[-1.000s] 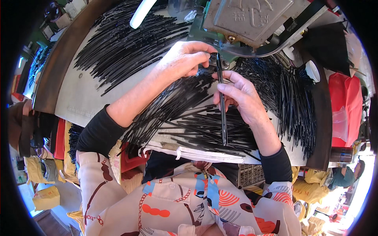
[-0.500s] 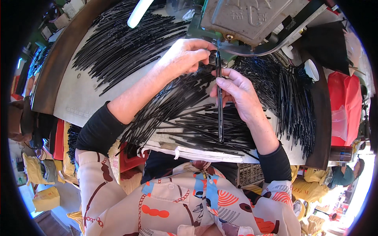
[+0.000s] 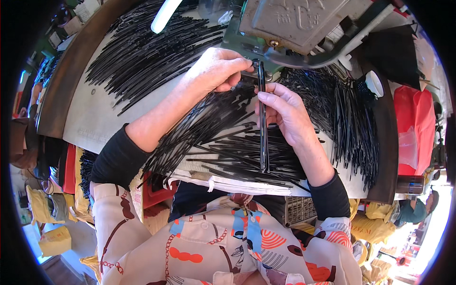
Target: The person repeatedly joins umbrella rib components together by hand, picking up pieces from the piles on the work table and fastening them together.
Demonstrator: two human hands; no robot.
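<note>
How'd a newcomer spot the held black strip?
Find the grey metal machine at the top, then the right hand below it. That hand pinches the long black strip, running toward the bottom of view; neighbouring strips lie loose in piles.

Workshop, as its fittings and stock showed. Machine (image 3: 285, 23): one, with cast metal cover above a green base, stood at the far side. Table (image 3: 78, 121): one, pale-topped, dark-edged, was given over to work. Rods (image 3: 147, 61): black, many alike, lay across it in several heaps. Sacks (image 3: 373, 230): yellow, were gathered beyond it. Crate (image 3: 300, 210): one, sat below the near edge.
</note>
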